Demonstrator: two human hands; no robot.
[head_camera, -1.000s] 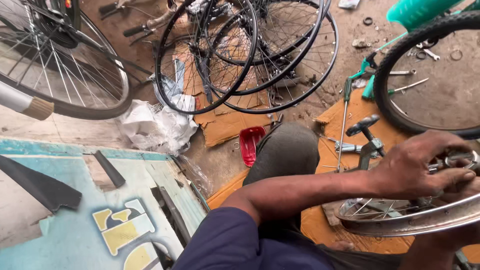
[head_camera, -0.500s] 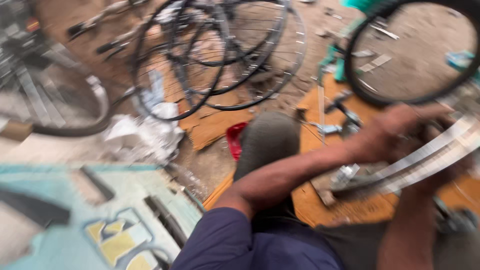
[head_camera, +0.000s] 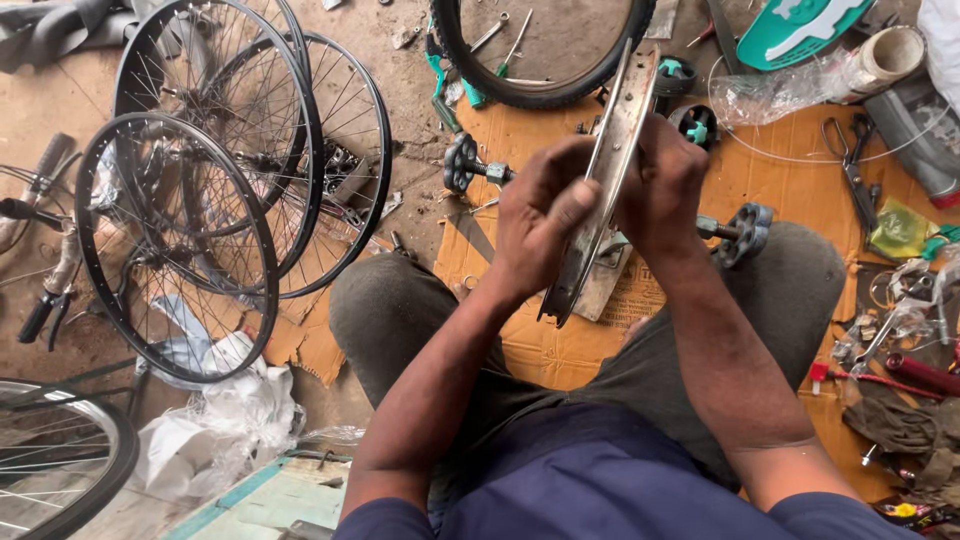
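I hold a silver metal bicycle rim (head_camera: 612, 170) on edge in front of me, over my lap. My left hand (head_camera: 540, 225) grips its left side, thumb pressed on the rim's inner face. My right hand (head_camera: 660, 185) is closed over its right side. A truing stand with black knobs (head_camera: 745, 232) lies under the rim on orange cardboard (head_camera: 780, 175). My knees frame the stand on both sides.
Three black spoked wheels (head_camera: 200, 220) lean at the left. A tyred wheel (head_camera: 540, 60) lies at the top. Scissors (head_camera: 850, 160), a tape roll (head_camera: 890, 55), a teal part (head_camera: 800, 30) and loose tools sit at the right. White plastic bags (head_camera: 220, 420) lie lower left.
The view swung from looking left to straight down. The rim turned from lying nearly flat at the right to standing on edge between both hands.
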